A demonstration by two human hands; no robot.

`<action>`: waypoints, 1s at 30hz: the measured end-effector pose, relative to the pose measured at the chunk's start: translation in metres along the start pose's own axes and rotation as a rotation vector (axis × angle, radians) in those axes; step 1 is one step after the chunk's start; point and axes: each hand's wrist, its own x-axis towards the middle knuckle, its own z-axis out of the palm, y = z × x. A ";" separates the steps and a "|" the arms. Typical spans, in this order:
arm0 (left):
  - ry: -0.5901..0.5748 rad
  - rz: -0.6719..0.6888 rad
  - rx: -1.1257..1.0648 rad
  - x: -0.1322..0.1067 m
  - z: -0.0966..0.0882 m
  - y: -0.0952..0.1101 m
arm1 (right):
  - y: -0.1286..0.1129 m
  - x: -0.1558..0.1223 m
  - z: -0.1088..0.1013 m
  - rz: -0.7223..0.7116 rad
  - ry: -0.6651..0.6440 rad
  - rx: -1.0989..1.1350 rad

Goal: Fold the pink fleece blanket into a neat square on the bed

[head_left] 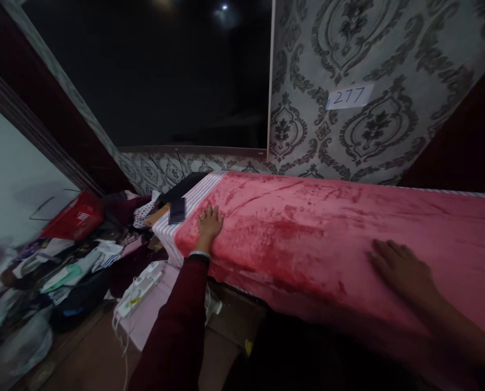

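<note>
A pink-red plush cloth (275, 217) with a striped border (193, 198) is spread over a long, low piece of furniture below the television. My left hand (210, 222) lies flat near the cloth's left end, fingers spread, just inside the striped border. Further right, my right hand (403, 271) rests palm down on the plush, its fingers stretched out and slightly blurred. Neither hand grips anything. Darker patches and streaks mark the pile between them, and the front edge hangs down over the side.
A large dark television (157, 76) hangs above the cloth. A paper marked 277 (350, 96) is on the patterned wall. At left, clothes (104, 255) lie heaped beside a red bag (77, 217). A white power strip (140, 288) with a trailing cord sits on a pink surface.
</note>
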 end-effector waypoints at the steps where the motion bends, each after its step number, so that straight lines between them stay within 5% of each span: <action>1: 0.006 -0.005 -0.001 0.000 0.002 -0.001 | -0.023 0.008 -0.005 -0.009 -0.009 0.017; 5: 0.028 0.008 0.005 0.001 0.003 -0.001 | -0.170 0.040 -0.023 -0.275 -0.164 0.129; 9: 0.030 0.025 0.019 0.002 0.000 -0.001 | -0.316 0.058 -0.016 -0.450 -0.317 0.260; 11: 0.036 0.029 0.035 0.003 0.000 -0.001 | -0.358 0.060 -0.005 -0.487 -0.333 0.318; 14: 0.041 0.036 0.047 0.003 0.000 -0.001 | -0.375 0.060 0.013 -0.519 -0.333 0.332; 17: 0.037 0.044 0.031 0.004 0.000 0.000 | -0.345 0.063 0.020 -0.447 -0.303 0.290; 20: 0.021 0.035 0.002 0.005 -0.001 0.000 | -0.277 0.062 0.017 -0.290 -0.259 0.194; 25: 0.020 0.034 -0.024 0.008 -0.003 0.000 | -0.104 0.031 -0.003 0.108 -0.180 -0.027; 30: 0.013 0.035 -0.017 0.010 -0.009 0.004 | 0.092 -0.054 -0.034 0.510 -0.099 -0.114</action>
